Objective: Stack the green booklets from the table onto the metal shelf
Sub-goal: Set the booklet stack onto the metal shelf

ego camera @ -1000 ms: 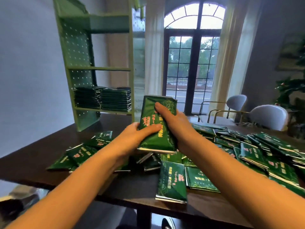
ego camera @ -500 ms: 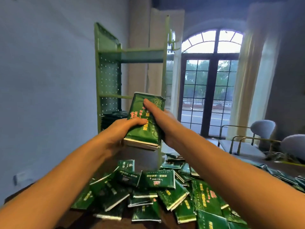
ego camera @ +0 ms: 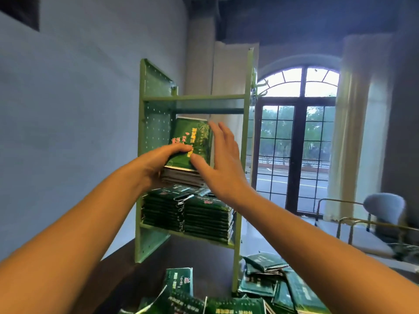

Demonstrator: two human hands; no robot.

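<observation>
My left hand [ego camera: 156, 163] grips a small stack of green booklets [ego camera: 192, 141] from its left side, thumb across the top cover. The stack is tilted and sits inside the green metal shelf [ego camera: 192, 97], just above two tall piles of booklets [ego camera: 188, 214] on the lower level. Beside the held stack's right edge is my right hand [ego camera: 218, 165], fingers spread, with only the thumb resting on the cover. More loose booklets [ego camera: 265, 279] lie scattered on the dark table [ego camera: 199, 264] below.
The shelf stands on the table against a pale wall and has a bare upper level. A perforated side panel [ego camera: 156, 123] closes its left side. An arched window [ego camera: 294, 137] is behind, and chairs [ego camera: 383, 211] stand at the right.
Both hands have carried the stack up from over the table into the shelf. My right hand has let go and opened, while the left hand keeps hold.
</observation>
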